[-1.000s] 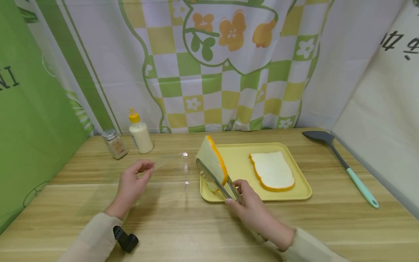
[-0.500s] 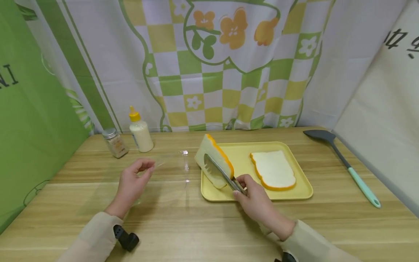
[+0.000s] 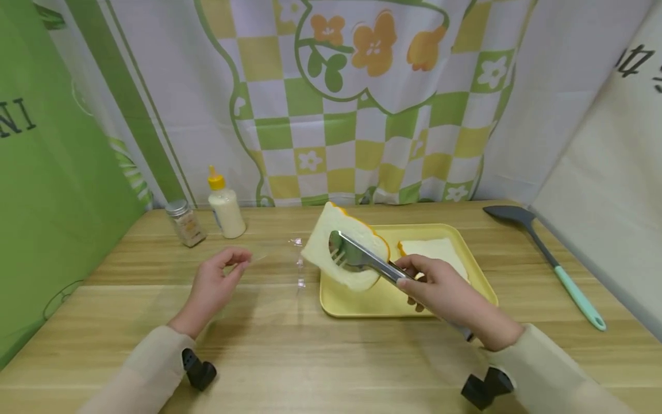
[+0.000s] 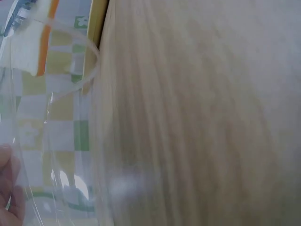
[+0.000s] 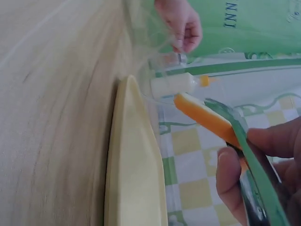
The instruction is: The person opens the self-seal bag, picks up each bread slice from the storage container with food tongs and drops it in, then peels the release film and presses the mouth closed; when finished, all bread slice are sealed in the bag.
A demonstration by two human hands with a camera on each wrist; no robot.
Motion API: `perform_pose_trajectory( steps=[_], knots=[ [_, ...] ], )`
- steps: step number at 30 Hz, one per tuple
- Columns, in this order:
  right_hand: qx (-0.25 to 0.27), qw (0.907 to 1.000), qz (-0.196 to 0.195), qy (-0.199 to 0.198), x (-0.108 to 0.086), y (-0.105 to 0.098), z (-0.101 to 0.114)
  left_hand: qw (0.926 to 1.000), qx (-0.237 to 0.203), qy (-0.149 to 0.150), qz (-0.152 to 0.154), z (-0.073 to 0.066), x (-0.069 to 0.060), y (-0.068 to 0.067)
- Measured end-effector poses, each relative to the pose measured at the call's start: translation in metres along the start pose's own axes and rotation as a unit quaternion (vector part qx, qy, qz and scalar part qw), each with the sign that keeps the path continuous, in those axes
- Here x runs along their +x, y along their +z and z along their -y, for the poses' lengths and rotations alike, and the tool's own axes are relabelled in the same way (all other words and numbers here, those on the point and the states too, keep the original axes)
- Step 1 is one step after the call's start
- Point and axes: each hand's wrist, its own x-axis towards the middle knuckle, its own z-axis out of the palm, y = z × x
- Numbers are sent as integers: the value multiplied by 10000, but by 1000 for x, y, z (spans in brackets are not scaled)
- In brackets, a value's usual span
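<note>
In the head view my right hand (image 3: 445, 287) grips metal tongs (image 3: 369, 260), which clamp a slice of bread (image 3: 318, 244) with an orange crust. The slice is tilted above the left part of a yellow tray (image 3: 336, 309). A second bread slice (image 3: 437, 250) lies on the tray, partly behind my right hand. My left hand (image 3: 218, 284) pinches the edge of a clear plastic bag (image 3: 300, 263), whose outline is hard to see on the table. The bag's rounded mouth shows in the left wrist view, with the held bread visible behind the film.
A jar with a silver lid (image 3: 185, 224) and a cream-coloured squeeze bottle (image 3: 226, 213) with a yellow cap stand at the back left. On the right lies a spatula (image 3: 574, 290) with a dark head and mint handle. A patterned curtain (image 3: 341, 144) hangs behind the table.
My right hand has raised the tongs and turned them, so the bread's broad face now shows more. The right hand has shifted right, over part of the second slice. My left hand keeps its pinch.
</note>
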Motion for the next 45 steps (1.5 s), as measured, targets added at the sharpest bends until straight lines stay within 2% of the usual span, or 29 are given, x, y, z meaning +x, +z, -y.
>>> perform_pose_trajectory(
  steps=[3, 7, 14, 19, 25, 29, 36, 45],
  knots=[
    [539, 9969, 488, 318, 0, -8, -2, 9999, 28, -13, 121, -1, 1, -2],
    [1120, 9871, 1054, 451, 1, -9, -7, 9997, 90, -7, 232, -3, 1, -4],
    [1750, 9706, 1540, 595, 9, 6, -10, 9996, 160, 64, 227, -3, 0, -1],
    [2055, 9597, 1747, 792, 18, 17, -12, 9997, -9, 108, 208, -4, 1, 3],
    [2313, 9486, 1934, 957, 26, 28, -16, 9993, -210, -25, 323, -5, -2, 8],
    [2333, 9476, 1947, 984, 29, 34, -16, 9988, -198, -59, 445, -6, -2, 11],
    [2326, 9467, 1992, 996, 31, 42, -19, 9926, -154, -202, 1189, -6, -1, 16],
    [2509, 9425, 2007, 920, 32, 48, -20, 9891, -127, -299, 1434, -6, -1, 16]
  ],
)
